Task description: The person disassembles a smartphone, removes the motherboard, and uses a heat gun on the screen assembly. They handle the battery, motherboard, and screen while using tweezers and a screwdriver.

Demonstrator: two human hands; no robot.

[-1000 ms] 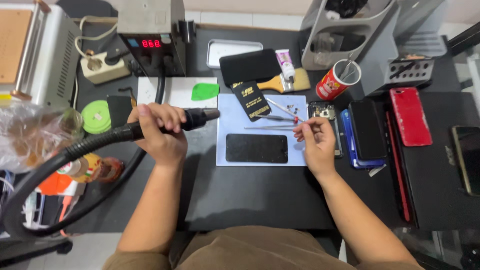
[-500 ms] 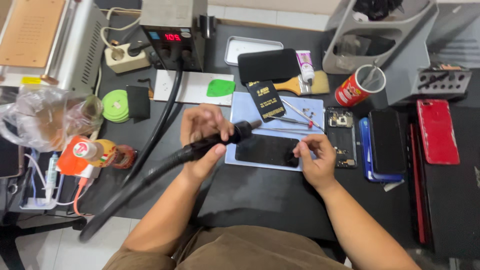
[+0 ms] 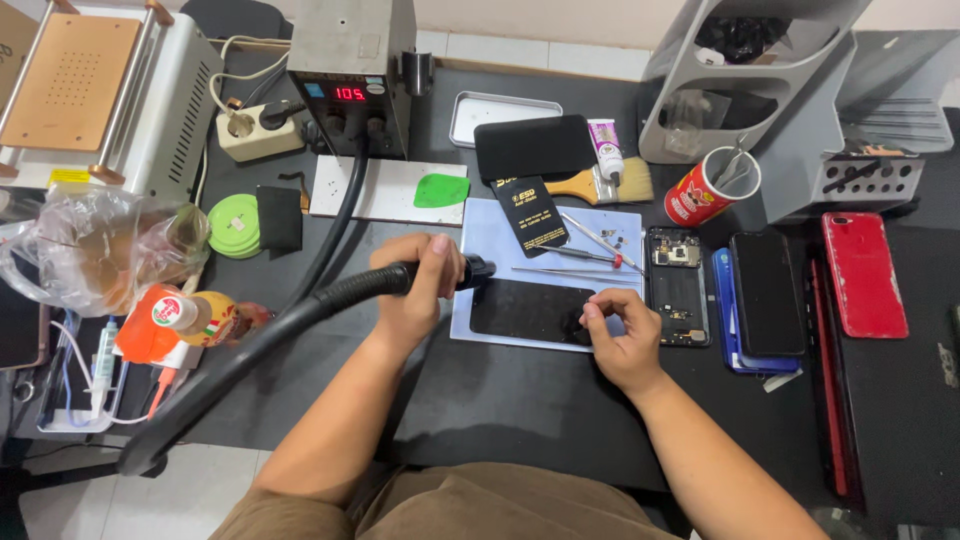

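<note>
Heat gun now down at the screen, right hand pinning it.

My left hand (image 3: 415, 290), fist closed on the hot-air gun (image 3: 420, 278), has swung in from the left, so its nozzle now sits at the left edge of the black screen (image 3: 530, 312); heating looks under way. My right hand (image 3: 620, 335), fingers curled, presses the screen's right edge. Screen lies on the blue mat (image 3: 490, 235), between both hands. Tweezers (image 3: 575, 270) just beyond; station (image 3: 350, 60) far back.
</note>
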